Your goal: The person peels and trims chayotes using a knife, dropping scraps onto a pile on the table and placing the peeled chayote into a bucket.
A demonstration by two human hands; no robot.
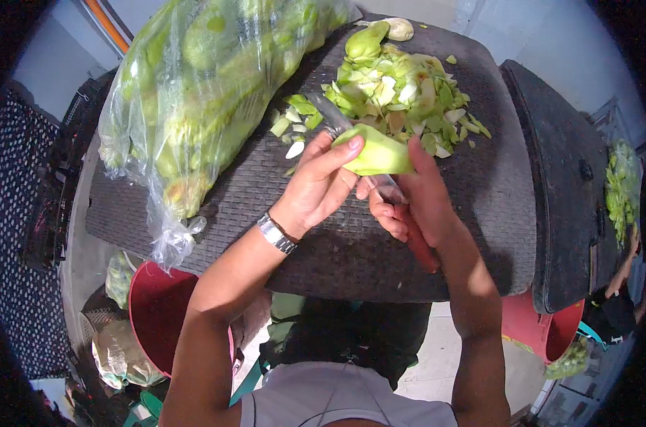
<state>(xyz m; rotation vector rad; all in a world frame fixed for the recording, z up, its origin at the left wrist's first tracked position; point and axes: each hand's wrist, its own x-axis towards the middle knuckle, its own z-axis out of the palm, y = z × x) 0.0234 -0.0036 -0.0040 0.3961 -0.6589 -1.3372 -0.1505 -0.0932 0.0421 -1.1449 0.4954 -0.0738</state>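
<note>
My left hand [314, 183], with a metal watch at its wrist, holds a pale green, partly peeled chayote [374, 152] over the table. My right hand [428, 196] is closed round the reddish-brown handle of a knife [415, 240]. Its blade lies just below the chayote, and the fingertips of this hand touch the fruit's right end. Another metal blade [328, 112] shows just beyond my left fingers; its other end is hidden. Behind the chayote lies a heap of green and whitish peelings [401, 92], with a whole-looking green chayote [366, 43] at its far edge.
A big clear plastic bag [216, 92] full of chayotes rests on the left of the dark woven-pattern table [323, 263]. A dark chair back [561, 178] stands at the right. Red tubs [159, 313] are below on both sides. Another person's arm [622, 267] shows far right.
</note>
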